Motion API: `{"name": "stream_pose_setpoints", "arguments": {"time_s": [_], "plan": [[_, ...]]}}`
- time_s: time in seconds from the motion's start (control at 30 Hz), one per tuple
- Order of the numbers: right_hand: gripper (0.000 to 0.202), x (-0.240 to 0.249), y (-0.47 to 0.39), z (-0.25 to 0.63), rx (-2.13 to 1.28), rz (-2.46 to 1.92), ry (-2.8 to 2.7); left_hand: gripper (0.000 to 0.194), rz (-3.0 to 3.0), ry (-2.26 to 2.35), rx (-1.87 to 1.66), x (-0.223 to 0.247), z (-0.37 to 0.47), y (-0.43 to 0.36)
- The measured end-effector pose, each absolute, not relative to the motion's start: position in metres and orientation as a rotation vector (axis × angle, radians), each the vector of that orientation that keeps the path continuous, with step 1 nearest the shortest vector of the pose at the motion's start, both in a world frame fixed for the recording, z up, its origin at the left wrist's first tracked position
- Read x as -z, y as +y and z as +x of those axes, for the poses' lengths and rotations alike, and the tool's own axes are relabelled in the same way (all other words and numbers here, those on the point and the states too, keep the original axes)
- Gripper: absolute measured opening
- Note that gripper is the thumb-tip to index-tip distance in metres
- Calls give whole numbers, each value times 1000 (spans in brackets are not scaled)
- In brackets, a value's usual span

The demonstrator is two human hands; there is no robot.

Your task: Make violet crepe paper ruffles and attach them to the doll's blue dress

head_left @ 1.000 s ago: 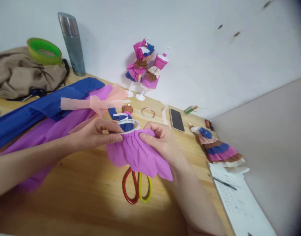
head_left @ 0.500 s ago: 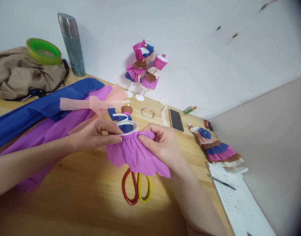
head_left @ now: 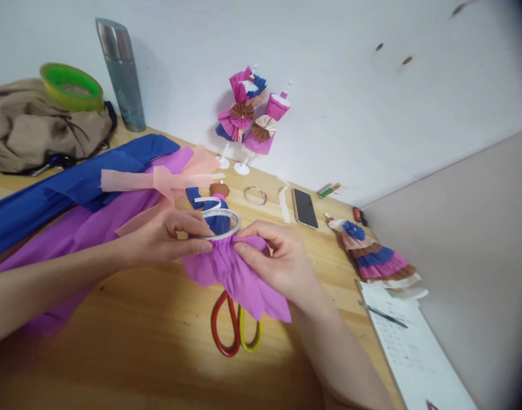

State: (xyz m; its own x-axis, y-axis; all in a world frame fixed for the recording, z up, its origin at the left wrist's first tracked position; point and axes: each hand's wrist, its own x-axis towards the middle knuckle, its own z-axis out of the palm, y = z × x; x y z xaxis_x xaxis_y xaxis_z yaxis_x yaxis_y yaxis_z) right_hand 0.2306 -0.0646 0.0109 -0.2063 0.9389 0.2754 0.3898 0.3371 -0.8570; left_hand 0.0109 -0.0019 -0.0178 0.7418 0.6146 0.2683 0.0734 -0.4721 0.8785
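Note:
My left hand (head_left: 169,234) pinches a white tape roll (head_left: 233,219) together with the top edge of a gathered purple paper piece (head_left: 239,273). Thumb and forefinger of my right hand (head_left: 271,253) grip the same purple paper at its pleated upper edge, just right of the roll. The paper hangs down in folds, its lower right corner drooping. Below it, red and yellow scissor handles (head_left: 226,330) show on the wooden table; the blades are hidden. Behind the roll lies a small blue and brown dress form (head_left: 219,191).
Blue crepe paper (head_left: 85,179) and more purple and peach sheets lie left. At the back stand a bottle (head_left: 124,85) and two decorated mini mannequins (head_left: 242,111). A phone (head_left: 304,208), a layered dress (head_left: 382,259) and a notebook (head_left: 410,341) are on the right.
My right hand has shifted slightly left along the paper's edge, bunching the folds closer to my left hand. The paper's lower right corner hangs a little lower.

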Motion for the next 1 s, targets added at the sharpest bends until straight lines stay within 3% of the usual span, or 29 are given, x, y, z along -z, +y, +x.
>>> {"name": "stream_pose_setpoints", "arguments": {"time_s": [0.27, 1.0], "plan": [[8, -14, -62, 232, -726, -1344, -1687, 17, 1972, 502, -713, 17, 8, -3], [20, -10, -56, 234, -912, -1349, -1629, 17, 2020, 448, -693, 16, 10, -3]]}}
